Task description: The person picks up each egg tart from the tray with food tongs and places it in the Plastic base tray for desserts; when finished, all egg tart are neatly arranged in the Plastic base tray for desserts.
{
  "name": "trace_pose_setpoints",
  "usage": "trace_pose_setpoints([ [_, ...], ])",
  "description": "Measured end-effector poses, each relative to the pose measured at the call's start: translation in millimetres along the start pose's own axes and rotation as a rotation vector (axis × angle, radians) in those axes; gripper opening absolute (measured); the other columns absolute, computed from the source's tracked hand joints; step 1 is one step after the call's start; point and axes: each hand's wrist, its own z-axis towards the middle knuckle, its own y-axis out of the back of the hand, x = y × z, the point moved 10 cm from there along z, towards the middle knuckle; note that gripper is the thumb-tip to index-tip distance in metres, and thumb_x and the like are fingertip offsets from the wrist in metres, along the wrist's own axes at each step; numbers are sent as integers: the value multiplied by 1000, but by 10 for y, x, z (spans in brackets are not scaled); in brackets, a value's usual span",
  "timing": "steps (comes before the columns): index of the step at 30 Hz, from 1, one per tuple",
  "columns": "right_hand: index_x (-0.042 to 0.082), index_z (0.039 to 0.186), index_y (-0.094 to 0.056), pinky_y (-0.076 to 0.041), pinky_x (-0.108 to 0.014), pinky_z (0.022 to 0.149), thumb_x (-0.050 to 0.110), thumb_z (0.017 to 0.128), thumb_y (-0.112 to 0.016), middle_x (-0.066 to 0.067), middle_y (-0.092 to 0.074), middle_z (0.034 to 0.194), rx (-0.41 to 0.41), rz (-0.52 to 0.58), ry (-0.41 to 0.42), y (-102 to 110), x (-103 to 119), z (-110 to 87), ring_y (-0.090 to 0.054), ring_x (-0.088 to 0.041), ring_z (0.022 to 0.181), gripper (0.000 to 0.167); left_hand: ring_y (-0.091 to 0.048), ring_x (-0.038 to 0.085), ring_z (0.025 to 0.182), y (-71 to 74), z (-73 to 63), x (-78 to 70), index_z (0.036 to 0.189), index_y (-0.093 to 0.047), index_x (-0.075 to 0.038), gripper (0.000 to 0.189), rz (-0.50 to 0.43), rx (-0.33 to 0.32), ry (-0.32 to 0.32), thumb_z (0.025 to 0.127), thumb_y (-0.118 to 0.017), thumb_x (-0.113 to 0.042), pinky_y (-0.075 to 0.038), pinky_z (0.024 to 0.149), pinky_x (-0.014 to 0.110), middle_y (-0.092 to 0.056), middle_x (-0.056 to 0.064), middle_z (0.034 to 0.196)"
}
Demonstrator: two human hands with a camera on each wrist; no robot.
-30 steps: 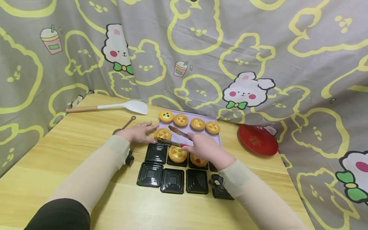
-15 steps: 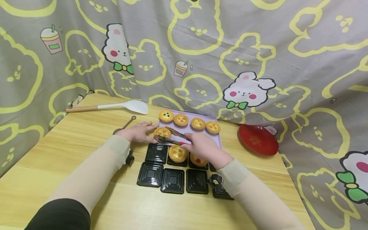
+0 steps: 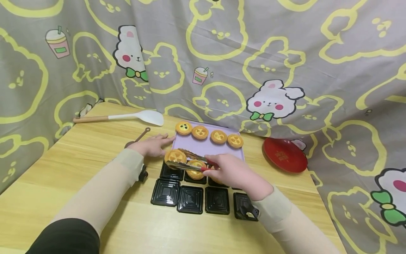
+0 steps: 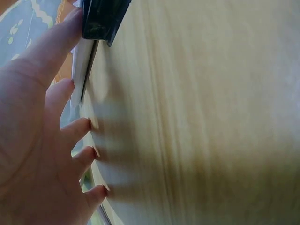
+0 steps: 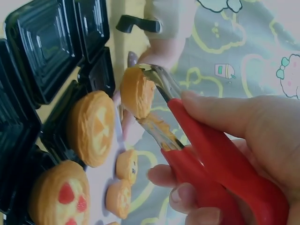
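My right hand (image 3: 233, 173) grips a pair of red-handled tongs (image 5: 206, 154), whose metal tips pinch an egg tart (image 3: 175, 157). That tart hangs above a black square box base (image 3: 168, 173) at the left end of the nearer boxes. To its right, another egg tart (image 5: 91, 129) and one with red pieces on top (image 5: 58, 201) sit in black bases. Spread fingers of my left hand (image 3: 154, 145) rest on the table at the left edge of the lilac tray (image 3: 206, 146). Along the tray's back stand several tarts (image 3: 218, 137).
Several more black bases (image 3: 190, 199) form a row nearer the person. A white spatula (image 3: 149, 117) with a wooden handle lies back left, and a brown long-handled utensil (image 3: 142, 134) is partly behind the left hand. A red plate (image 3: 284, 155) leans at the curtain (image 3: 222, 88) on the right.
The tongs have closed on the tart at the tray's front left corner, lifted it and brought it toward the person, over the black base. My left hand stays where it was.
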Motion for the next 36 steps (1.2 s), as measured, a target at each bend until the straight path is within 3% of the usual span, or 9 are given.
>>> trace_pose_setpoints([
  [5, 9, 134, -63, -53, -41, 87, 41, 92, -70, -5, -70, 117, 5, -24, 10, -74, 41, -38, -64, -17, 89, 54, -7, 49, 144, 25, 2, -19, 159, -18, -20, 84, 24, -3, -13, 94, -59, -54, -8, 112, 68, -8, 22, 162],
  [11, 11, 133, -64, -53, -43, 88, 44, 90, -71, -6, -70, 118, -3, -86, 12, -158, 67, -14, -66, -23, 102, 55, -6, 49, 145, 20, 5, -27, 159, -19, -19, 88, 7, -3, -22, 92, -61, -56, -7, 112, 68, -8, 22, 162],
  [17, 9, 135, -62, -54, -41, 85, 44, 88, -74, -5, -71, 114, -4, -86, 12, -179, 46, -19, -66, -19, 96, 60, -4, 47, 146, -12, 17, -1, 160, -18, -20, 88, -17, 5, -14, 92, -62, -56, -5, 112, 68, -7, 20, 163],
  [22, 11, 134, -62, -54, -33, 62, 43, 88, -74, 1, -69, 90, -70, 75, 8, 50, -75, -76, -61, -13, 70, 58, -3, 45, 146, -27, 23, 17, 160, -16, -23, 88, -14, 11, -1, 92, -61, -56, -5, 113, 67, -5, 18, 163],
  [25, 15, 138, -59, -47, -31, 46, 47, 88, -72, 2, -60, 78, -102, 168, -35, 255, -271, -125, -52, -13, 56, 60, -3, 44, 147, -28, 27, 28, 160, -15, -24, 88, -8, 10, 3, 91, -61, -56, -5, 113, 66, -5, 18, 164],
  [27, 19, 144, -53, -47, -31, 45, 51, 88, -71, 2, -62, 83, -125, 197, -102, 411, -452, -181, -53, -14, 55, 67, -4, 45, 146, -19, 24, 19, 160, -16, -23, 88, -12, 9, -3, 92, -62, -55, -4, 113, 67, -6, 19, 163],
  [30, 19, 148, -49, -46, -34, 47, 56, 87, -69, -2, -62, 87, -166, 145, -226, 633, -779, -292, -52, -19, 58, 74, -4, 46, 146, -8, 14, 3, 159, -18, -22, 86, -14, 9, -7, 92, -63, -52, -5, 113, 67, -7, 19, 163],
  [32, 13, 149, -45, -47, -37, 53, 58, 87, -67, -6, -62, 89, -186, 116, -299, 731, -1022, -362, -55, -23, 66, 79, -5, 46, 146, -3, 7, -6, 159, -18, -21, 86, -11, 9, -9, 93, -63, -51, -5, 113, 66, -8, 20, 163],
  [36, 0, 149, -42, -50, -54, 82, 62, 88, -64, -23, -64, 115, -190, 69, -402, 803, -1514, -490, -60, -38, 102, 89, -6, 48, 145, 11, 2, -32, 159, -19, -18, 86, 3, 0, -20, 93, -62, -50, -5, 113, 66, -9, 23, 162],
])
